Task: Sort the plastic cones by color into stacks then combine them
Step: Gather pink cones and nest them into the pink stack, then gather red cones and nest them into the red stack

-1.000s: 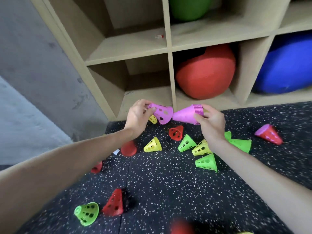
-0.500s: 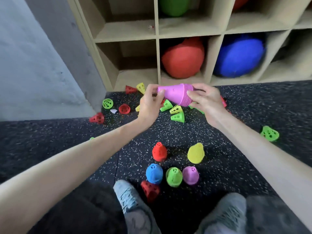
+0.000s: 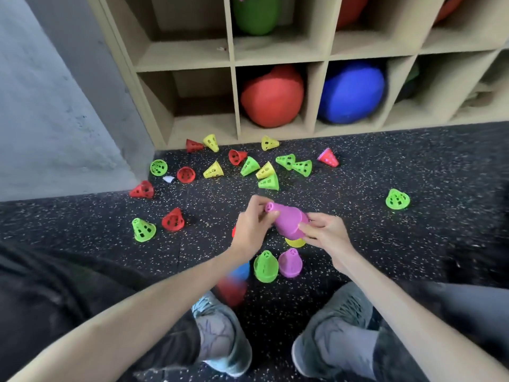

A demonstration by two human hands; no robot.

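Both hands hold a tilted stack of purple cones (image 3: 287, 223) above the floor. My left hand (image 3: 252, 224) pinches its narrow tip, and my right hand (image 3: 323, 237) grips its wide base. Below it stand a purple stack (image 3: 290, 262), a green stack (image 3: 265, 266), a partly hidden yellow stack (image 3: 295, 242) and a blue stack (image 3: 241, 271) behind my left forearm. A blurred red cone (image 3: 231, 293) lies near my left shoe. Loose red, yellow and green cones (image 3: 268, 181) lie scattered toward the shelf.
A wooden cubby shelf (image 3: 234, 86) stands at the back, holding a red ball (image 3: 271, 96), a blue ball (image 3: 351, 92) and a green one (image 3: 254, 13). A grey wall (image 3: 55, 106) closes the left. My two shoes (image 3: 220, 337) rest on the speckled black mat (image 3: 413, 244).
The loose purple cone has gone onto the purple stack. Both hands have lowered the stack toward the sorted stacks near my feet, and the view has tilted down.
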